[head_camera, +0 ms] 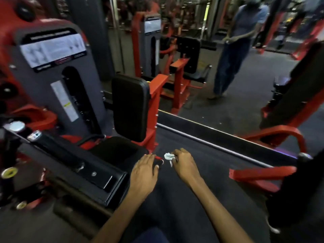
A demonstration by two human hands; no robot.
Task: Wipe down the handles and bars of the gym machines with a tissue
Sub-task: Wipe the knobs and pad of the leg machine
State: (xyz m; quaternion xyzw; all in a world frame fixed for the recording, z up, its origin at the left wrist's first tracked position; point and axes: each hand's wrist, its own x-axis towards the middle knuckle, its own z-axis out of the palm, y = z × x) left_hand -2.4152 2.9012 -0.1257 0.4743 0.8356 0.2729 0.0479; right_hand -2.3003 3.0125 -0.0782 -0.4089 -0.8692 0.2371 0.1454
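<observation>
**Tissue at the low handle of the seated machine**

Head view. Both bare forearms reach in from the bottom edge toward lower centre of the frame.

Left hand (144, 170): back of the hand up, fingers curled down over a small dark handle (158, 161) with a red end. The handle sits just below the front corner of the black seat pad (115, 149). Its long axis seems to run roughly left to right across the frame, red tip pointing right; most of it is hidden under the fingers, so I cannot tell its full length.

Right hand (184, 163): fingers bunched together, pinching a crumpled white tissue (168, 156). The tissue sticks out from the fingertips toward the left, just beside the red end of the handle; contact between them cannot be told. A thin strip of tissue hangs down below the fingers.

Machine (57, 81): grey weight-stack shroud with a white instruction label, upper left of the frame. Black backrest pad (130, 107) stands upright at centre on a red frame. A black bar (57, 146) with a chrome end cap runs diagonally from left centre down toward the seat, cap pointing upper left.

Surroundings: dark floor (219, 163) under the hands. A mirror (228, 76) fills the upper right, showing a standing person (235, 50) in a blue shirt, blurred. Red frame parts at right edge.
</observation>
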